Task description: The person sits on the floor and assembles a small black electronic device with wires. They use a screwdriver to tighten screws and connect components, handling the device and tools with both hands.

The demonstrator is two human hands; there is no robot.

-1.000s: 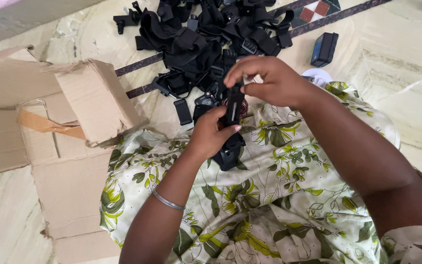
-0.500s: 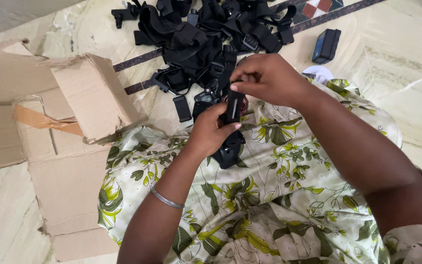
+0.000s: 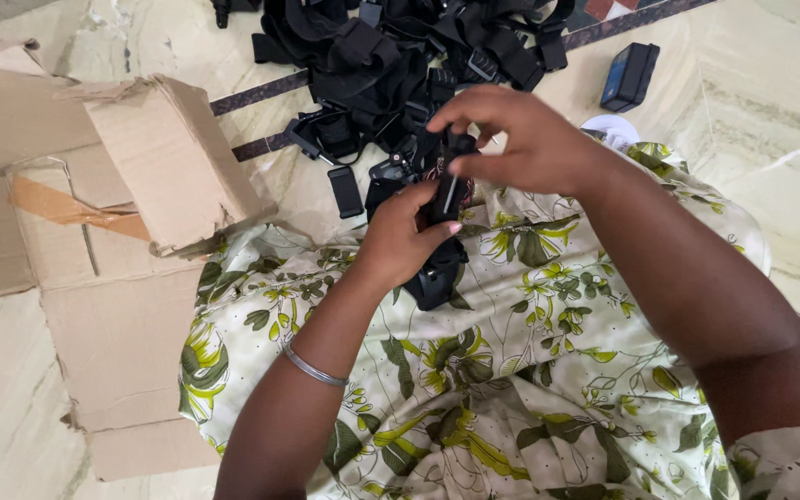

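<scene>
**Black clip held upright over the lap**

A slim black plastic clip (image 3: 447,190) stands upright above the floral cloth (image 3: 530,370). The left hand (image 3: 400,243) grips its lower part from below; the right hand (image 3: 520,139) pinches its top with curled fingers. A pile of black straps (image 3: 391,65) lies beyond on the floor.
</scene>
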